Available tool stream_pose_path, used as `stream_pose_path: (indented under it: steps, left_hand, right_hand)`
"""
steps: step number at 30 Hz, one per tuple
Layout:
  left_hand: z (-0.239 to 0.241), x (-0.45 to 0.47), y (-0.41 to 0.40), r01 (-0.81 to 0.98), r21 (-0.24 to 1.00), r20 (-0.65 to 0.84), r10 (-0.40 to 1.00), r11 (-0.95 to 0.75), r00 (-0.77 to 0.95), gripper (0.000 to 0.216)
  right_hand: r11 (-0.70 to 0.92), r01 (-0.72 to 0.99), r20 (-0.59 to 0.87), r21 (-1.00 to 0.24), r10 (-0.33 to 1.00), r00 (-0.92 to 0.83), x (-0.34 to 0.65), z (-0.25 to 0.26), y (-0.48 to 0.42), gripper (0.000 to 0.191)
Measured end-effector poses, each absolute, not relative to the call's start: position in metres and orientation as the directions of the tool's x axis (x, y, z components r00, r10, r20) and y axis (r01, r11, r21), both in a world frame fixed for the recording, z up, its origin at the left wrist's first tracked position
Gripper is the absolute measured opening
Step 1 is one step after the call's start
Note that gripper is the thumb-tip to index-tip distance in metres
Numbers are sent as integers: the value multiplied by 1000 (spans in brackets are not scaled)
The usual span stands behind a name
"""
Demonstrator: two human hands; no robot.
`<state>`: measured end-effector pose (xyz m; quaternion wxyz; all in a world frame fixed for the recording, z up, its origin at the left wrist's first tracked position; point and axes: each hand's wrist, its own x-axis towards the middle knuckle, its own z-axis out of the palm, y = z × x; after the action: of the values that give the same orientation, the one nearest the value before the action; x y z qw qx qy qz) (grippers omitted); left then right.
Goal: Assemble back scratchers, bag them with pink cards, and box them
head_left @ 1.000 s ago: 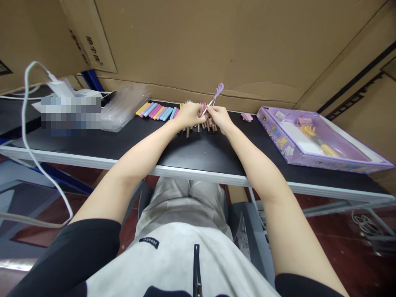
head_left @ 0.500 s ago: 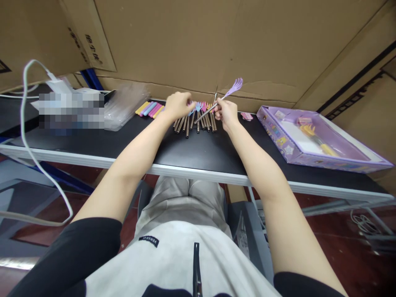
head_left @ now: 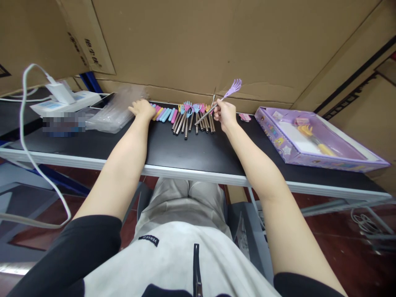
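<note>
My right hand (head_left: pixel 226 115) is closed round the metal rod of a back scratcher (head_left: pixel 232 88) with a purple claw head, which points up and to the right. Its bare metal end slants down to the left, over other scratchers. My left hand (head_left: pixel 142 109) lies palm down with fingers apart, at the left end of a row of coloured handles (head_left: pixel 166 114). It covers some of those handles and borders the clear plastic bags (head_left: pixel 116 111). Between my hands, several back scratchers (head_left: pixel 185 119) with pink, blue and yellow claws lie side by side, metal rods toward me.
At the right stands a purple display box (head_left: pixel 280 140) with a yellow back scratcher (head_left: pixel 318 142) inside. A small pink card (head_left: pixel 245 117) lies left of it. On the left are a white power strip (head_left: pixel 83 101) and a looping white cable (head_left: pixel 26 144). Cardboard (head_left: pixel 198 49) walls the table's back.
My left hand has moved left from the claw heads to the left end of the handle row, uncovering heads and handles. My right hand still holds the purple scratcher in nearly the same place.
</note>
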<state>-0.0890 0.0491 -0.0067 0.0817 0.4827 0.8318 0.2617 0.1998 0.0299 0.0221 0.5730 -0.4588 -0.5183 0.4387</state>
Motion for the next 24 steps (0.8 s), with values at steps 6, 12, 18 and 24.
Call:
stream_pose_path:
  steps: [6, 12, 18, 24]
  left_hand:
    - [-14, -96, 64, 760, 523, 103, 857, 385, -505, 82]
    - [-14, -97, 67, 772, 462, 46, 857, 437, -513, 76]
    - [-10, -91, 58, 790, 522, 162, 872, 321, -462, 61]
    - [5, -66, 53, 844, 536, 278, 940, 18, -197, 43]
  right_hand:
    - [174, -53, 169, -983, 981, 96, 200, 22, 28, 31]
    - [161, -65, 154, -985, 983, 96, 198, 24, 27, 31]
    - [170, -63, 164, -983, 982, 93, 198, 25, 27, 32]
    - [226, -45, 222, -973, 972, 84, 201, 24, 31, 36]
